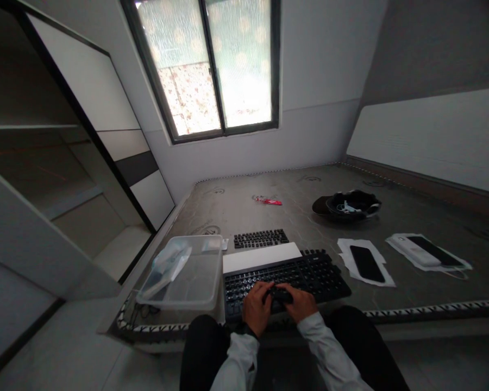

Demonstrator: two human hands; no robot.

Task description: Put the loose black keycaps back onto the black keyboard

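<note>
Over the front edge of a black keyboard, my left hand and my right hand are close together. Both have their fingers curled around a small rounded black object, whose exact kind I cannot make out. My left fingers partly cover its left end, and my right thumb and fingers grip its right side. The keyboard lies flat, with a white strip along its back. Behind that strip, several rows of loose black keycaps are laid out on the mattress.
A clear plastic box with plastic bags inside stands at the left. On the mattress lie a red item, a black cap holding a white cable, a black phone on white wrapping, and a white device.
</note>
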